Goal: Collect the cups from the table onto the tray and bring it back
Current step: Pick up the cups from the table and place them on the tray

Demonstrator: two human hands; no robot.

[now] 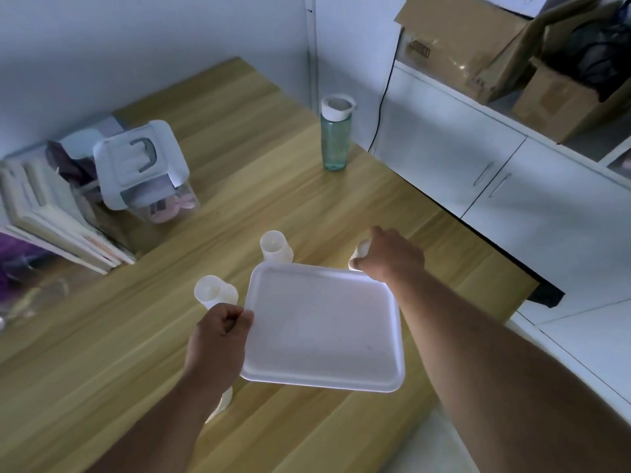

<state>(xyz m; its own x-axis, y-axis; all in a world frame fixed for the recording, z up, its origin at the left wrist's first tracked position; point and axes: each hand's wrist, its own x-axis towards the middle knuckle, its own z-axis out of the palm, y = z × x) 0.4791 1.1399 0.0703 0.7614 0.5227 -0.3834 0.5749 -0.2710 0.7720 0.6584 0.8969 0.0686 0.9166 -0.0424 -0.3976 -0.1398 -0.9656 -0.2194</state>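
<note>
Fingers of the left hand (pixel 218 331) pinch the flat white plastic tray (pixel 324 331) steady over the wooden bench (pixel 273 186), so the right hand (pixel 387 256), closed on a small white cup (pixel 360 254), can load it.

We locate the tray (pixel 324 329) on the tabletop (pixel 307 206). One cup (pixel 276 246) stands behind it, another (pixel 215 291) at its left. The bottle (pixel 335 133) stands farther back; the container (pixel 143 165) and books (pixel 51 213) sit far left.
</note>
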